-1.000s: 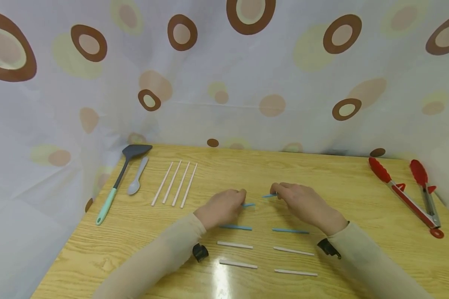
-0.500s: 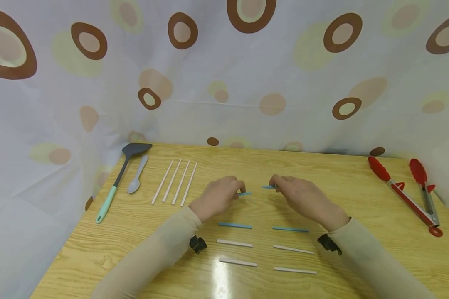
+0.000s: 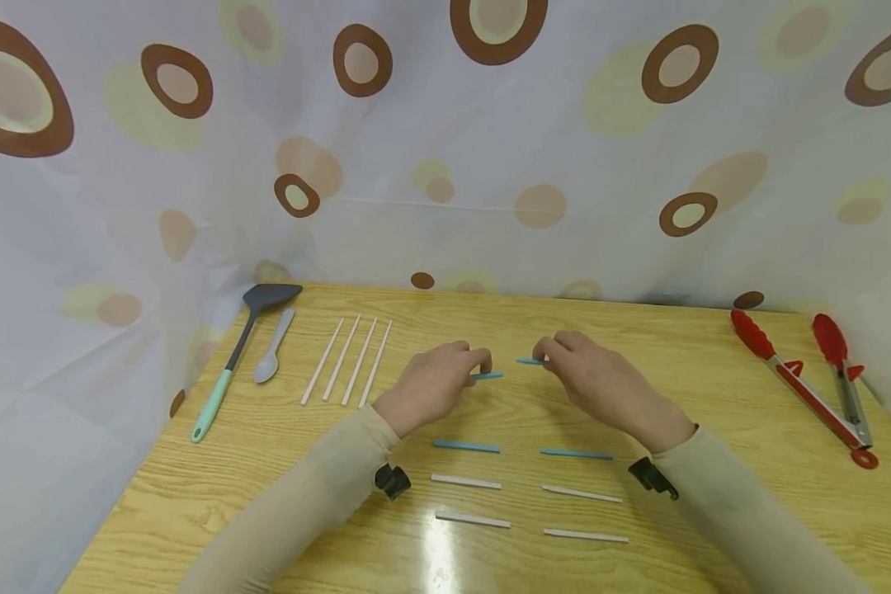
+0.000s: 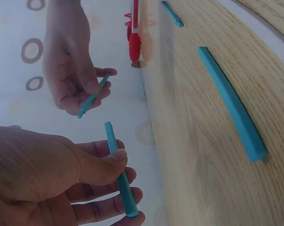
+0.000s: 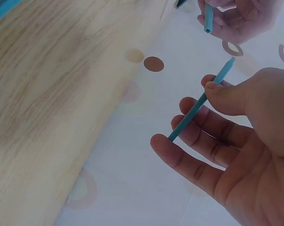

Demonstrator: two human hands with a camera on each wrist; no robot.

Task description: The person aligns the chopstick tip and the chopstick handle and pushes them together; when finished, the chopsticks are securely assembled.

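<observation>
Pinched between thumb and fingers, a short blue chopstick piece (image 4: 125,188) is in my left hand (image 3: 432,388). My right hand (image 3: 605,389) pinches a second blue chopstick piece (image 5: 194,113), which has a narrower tip. Both hands are raised over the table, the two pieces' ends pointing toward each other with a gap between. Below them lie two more blue pieces, a left one (image 3: 466,447) and a right one (image 3: 576,454). Nearer the front are white chopstick pieces, two on the left (image 3: 465,482) and two on the right (image 3: 582,494).
Several long white chopsticks (image 3: 352,363) lie side by side at the left of the wooden table (image 3: 683,355). Beyond them are a grey spoon (image 3: 271,351) and a spatula (image 3: 226,371) with a green handle. Red tongs (image 3: 817,400) lie spread at the right. A patterned curtain (image 3: 445,239) hangs behind.
Both hands have risen and moved away from me with their blue pieces. The left blue piece on the table, partly covered earlier by my left hand, now shows whole.
</observation>
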